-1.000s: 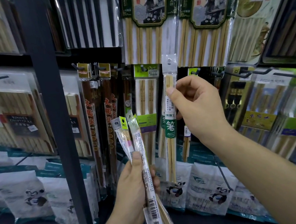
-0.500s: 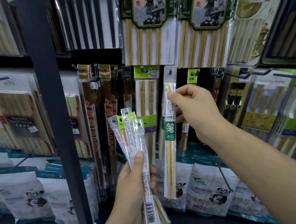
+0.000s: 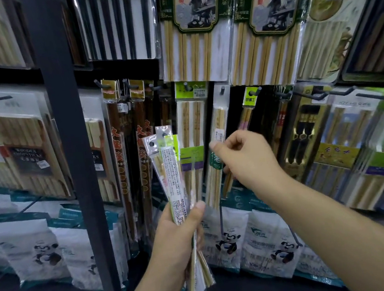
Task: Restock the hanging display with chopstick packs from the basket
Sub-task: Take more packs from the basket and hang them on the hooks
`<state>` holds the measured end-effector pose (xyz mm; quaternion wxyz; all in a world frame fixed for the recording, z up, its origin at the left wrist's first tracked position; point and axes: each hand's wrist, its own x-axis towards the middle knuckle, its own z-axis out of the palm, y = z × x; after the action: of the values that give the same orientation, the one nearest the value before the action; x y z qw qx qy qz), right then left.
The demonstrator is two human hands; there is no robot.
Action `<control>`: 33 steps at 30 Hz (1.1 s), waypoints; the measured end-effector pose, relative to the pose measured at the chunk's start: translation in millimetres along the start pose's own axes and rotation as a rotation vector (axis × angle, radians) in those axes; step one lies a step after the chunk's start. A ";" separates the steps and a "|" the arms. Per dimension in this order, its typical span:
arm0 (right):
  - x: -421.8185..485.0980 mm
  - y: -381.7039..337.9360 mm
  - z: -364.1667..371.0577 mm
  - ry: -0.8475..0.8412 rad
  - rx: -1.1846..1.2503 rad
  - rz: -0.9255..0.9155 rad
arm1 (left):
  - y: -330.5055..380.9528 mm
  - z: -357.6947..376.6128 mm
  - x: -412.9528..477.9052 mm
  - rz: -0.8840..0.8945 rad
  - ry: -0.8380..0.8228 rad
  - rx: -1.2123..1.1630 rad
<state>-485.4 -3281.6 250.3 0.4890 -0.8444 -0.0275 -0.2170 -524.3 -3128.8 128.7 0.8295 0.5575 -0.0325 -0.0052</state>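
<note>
My right hand [image 3: 247, 161] had dropped from up near the pack's header to about its middle. Fingers were curled, one fingertip lying over the pack's left edge by the barcode sticker. Couldn't tell whether I was pinching it or only touching it, since the far side of the hand was hidden.

The chopstick pack [image 3: 219, 121] hung lower than a second ago. Its clear top sat at the peg [image 3: 222, 90], hole seemingly threaded. The body ran down behind my knuckles with a slight lean to the left, green band showing just under my finger. A second ago the header was held up in front of the bottoms of the big packs above; half a second ago it was coming down toward the peg. So I judged this one hung, release pending. It hung between the green-header pack [image 3: 192, 121], just beside it on the left, and the yellow-tag pack [image 3: 249, 100], apart from it on the right.

My left hand [image 3: 182, 238] gripped the bundle of packs [image 3: 169, 169] low down, thumb pressed across the front, tops fanned out. The bundle had come up a little in view. At least three headers showed, so more were left to hang. Below, panda bags [image 3: 228, 238] stood on the lower shelf. Basket not in view. Next, as I judged it: let go, pull one pack off the fan, find its matching peg.
</note>
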 end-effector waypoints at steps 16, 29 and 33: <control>-5.5 -5.5 -33.5 -0.047 0.434 0.020 | 3.0 7.4 -8.0 -0.043 0.055 -0.008; 5.1 -20.5 -34.0 -0.042 0.366 -0.142 | -0.4 12.4 -7.4 -0.068 0.044 0.000; 9.9 -30.0 -23.2 -0.024 0.354 -0.138 | 1.6 11.0 -9.2 -0.058 0.034 -0.015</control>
<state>-492.0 -3287.1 288.5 0.6136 -0.7437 -0.1289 -0.2319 -534.2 -3137.9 133.9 0.8335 0.5521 -0.0021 -0.0199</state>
